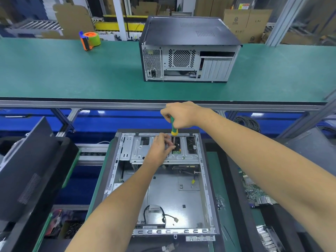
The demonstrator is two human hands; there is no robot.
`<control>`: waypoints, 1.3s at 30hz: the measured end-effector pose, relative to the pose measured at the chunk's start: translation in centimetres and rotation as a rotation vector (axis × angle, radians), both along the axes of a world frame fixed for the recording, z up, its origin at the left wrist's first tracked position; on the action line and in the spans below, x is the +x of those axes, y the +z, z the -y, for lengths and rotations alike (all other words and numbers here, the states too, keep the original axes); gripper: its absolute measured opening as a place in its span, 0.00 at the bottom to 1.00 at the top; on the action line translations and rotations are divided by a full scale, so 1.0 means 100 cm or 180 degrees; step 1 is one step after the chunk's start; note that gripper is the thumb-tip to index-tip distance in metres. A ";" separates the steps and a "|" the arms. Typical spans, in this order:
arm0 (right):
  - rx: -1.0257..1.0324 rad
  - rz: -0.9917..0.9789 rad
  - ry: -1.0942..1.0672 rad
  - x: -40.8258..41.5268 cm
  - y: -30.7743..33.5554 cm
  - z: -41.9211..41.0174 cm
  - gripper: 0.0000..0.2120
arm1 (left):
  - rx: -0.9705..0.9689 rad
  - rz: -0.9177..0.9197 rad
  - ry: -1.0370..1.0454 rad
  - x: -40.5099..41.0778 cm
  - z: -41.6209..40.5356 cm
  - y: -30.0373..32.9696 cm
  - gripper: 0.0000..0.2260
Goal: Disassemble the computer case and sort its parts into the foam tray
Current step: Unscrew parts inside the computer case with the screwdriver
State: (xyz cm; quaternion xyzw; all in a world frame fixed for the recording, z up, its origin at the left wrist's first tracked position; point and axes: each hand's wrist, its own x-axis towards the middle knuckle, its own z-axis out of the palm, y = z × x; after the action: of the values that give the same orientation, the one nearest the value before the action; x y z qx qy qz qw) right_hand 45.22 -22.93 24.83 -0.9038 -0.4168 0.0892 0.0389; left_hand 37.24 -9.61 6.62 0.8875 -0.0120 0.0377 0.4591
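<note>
Subject: open computer case (163,193) lies on its side directly below the camera, side panel off, interior floor bare metal apart from a loose cable (158,213) near the front edge.
Right hand: right hand (181,114) grips the green-and-yellow screwdriver (173,128) by its handle, fingers curled round it, shaft pointing straight down into the drive cage (163,148).
Left hand: left hand (160,146) rests on the cage, fingertips pinched close beside the screwdriver tip; whether they hold a screw or only steady the shaft, I cannot tell.
Done so far (judged): motherboard bay looks stripped; a circuit board (254,190) lies in the dark foam tray (234,179) on the right; a black panel (27,171) leans in the tray on the left.
Left to do (judged): drive cage and the drive under it are in place; front cabling too.
Other: second computer case (187,50), closed, stands on the green bench (72,73) beyond, well apart; a tape dispenser (90,40) sits further left.
Hidden/unclear: screwdriver tip and the screw head are masked by the left fingers. Tray compartments are cut off at both frame edges; small parts at lower right are too blurred to name.
</note>
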 end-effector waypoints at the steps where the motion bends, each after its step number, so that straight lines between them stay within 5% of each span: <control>1: 0.0002 -0.0004 -0.0013 0.000 0.001 0.000 0.10 | -0.0068 -0.0005 0.0007 -0.001 0.000 0.000 0.17; 19: 0.0035 -0.0021 -0.0300 -0.004 0.001 0.008 0.10 | -0.1044 0.0233 0.0814 0.004 -0.014 0.007 0.16; 26: 0.0160 -0.0429 -0.0377 -0.007 -0.005 0.011 0.09 | -0.2202 -0.0235 0.1193 0.012 -0.021 0.012 0.10; 33: 0.0221 -0.0634 -0.0335 -0.009 -0.013 0.002 0.09 | -0.1082 -0.0560 -0.0300 -0.005 -0.034 0.009 0.08; 39: 0.0240 -0.0751 -0.0427 -0.010 -0.020 -0.001 0.09 | -0.0221 -0.0252 -0.0595 -0.009 -0.031 0.005 0.02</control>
State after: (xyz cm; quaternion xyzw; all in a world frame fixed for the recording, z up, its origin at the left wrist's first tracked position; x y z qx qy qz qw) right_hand 44.25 -22.83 22.86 -0.9107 -0.3510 0.1764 0.1275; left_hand 36.29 -6.54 7.15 0.8669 -0.0752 -0.0400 0.4912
